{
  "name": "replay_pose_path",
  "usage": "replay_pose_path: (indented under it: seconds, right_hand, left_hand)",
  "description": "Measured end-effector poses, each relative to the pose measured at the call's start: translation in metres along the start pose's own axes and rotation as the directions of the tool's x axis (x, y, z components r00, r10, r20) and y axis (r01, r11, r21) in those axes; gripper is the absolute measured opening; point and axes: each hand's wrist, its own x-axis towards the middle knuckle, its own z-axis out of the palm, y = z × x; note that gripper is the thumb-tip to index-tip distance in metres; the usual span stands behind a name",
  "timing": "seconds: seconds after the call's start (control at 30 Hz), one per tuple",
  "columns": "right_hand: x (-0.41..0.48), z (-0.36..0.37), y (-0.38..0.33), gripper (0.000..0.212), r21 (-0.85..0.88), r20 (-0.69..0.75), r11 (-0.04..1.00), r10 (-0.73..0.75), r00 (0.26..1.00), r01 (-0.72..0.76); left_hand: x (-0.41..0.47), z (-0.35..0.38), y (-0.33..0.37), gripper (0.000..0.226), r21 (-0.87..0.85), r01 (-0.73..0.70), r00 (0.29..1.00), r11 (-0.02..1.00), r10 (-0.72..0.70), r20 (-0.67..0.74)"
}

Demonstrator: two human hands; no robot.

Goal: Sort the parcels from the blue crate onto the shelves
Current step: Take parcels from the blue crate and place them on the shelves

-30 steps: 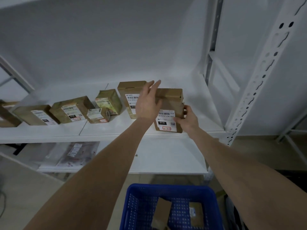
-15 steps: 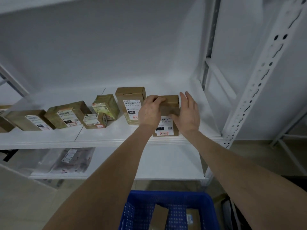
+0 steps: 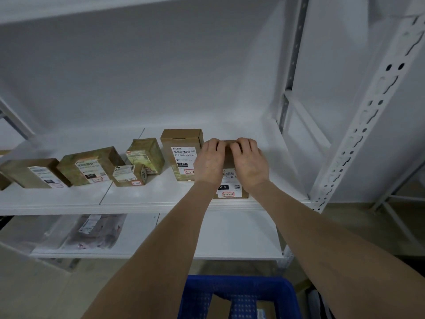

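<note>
A brown cardboard parcel (image 3: 230,189) with a white barcode label stands on the white middle shelf (image 3: 161,199), at the right end of a row of parcels. My left hand (image 3: 210,161) and my right hand (image 3: 249,163) both lie over its top, fingers curled over the far edge, hiding most of the box. Just left of it stands a taller labelled parcel (image 3: 182,155), close beside it. The blue crate (image 3: 239,295) sits at the bottom edge with cardboard parcels (image 3: 219,307) inside.
Several more brown parcels (image 3: 90,165) line the shelf to the left. A clear plastic bag (image 3: 92,229) lies on the lower shelf. A perforated white upright (image 3: 358,125) bounds the shelf on the right; bare shelf remains between the held parcel and that post.
The parcel has been set down and pushed back on the shelf. My right hand moved from the box's side onto its top, beside the left hand, and both now curl over the far edge.
</note>
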Motion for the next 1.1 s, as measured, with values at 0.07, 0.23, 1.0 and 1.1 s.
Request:
replay_pose_path:
  seconds: [0.07,0.23,1.0,1.1]
  right_hand:
    - [0.003,0.002,0.001,0.05,-0.007,-0.005,1.0,0.009,1.0,-0.009]
    - [0.014,0.007,0.001,0.047,-0.005,-0.015,1.0,0.019,1.0,-0.019]
    - [0.057,0.036,0.008,0.041,0.033,-0.058,0.996,0.082,0.995,-0.08]
    - [0.05,0.033,0.005,0.04,0.009,-0.051,0.997,0.081,0.995,-0.081]
  left_hand:
    - [0.003,0.003,-0.002,0.046,-0.021,-0.015,1.0,1.0,0.015,-0.012]
    - [0.012,0.007,-0.007,0.046,-0.03,-0.023,0.999,0.999,0.023,-0.024]
    - [0.057,0.031,-0.025,0.049,0.005,-0.024,0.998,1.0,0.024,-0.053]
    - [0.051,0.028,-0.025,0.049,-0.012,-0.035,0.999,0.999,0.034,-0.037]
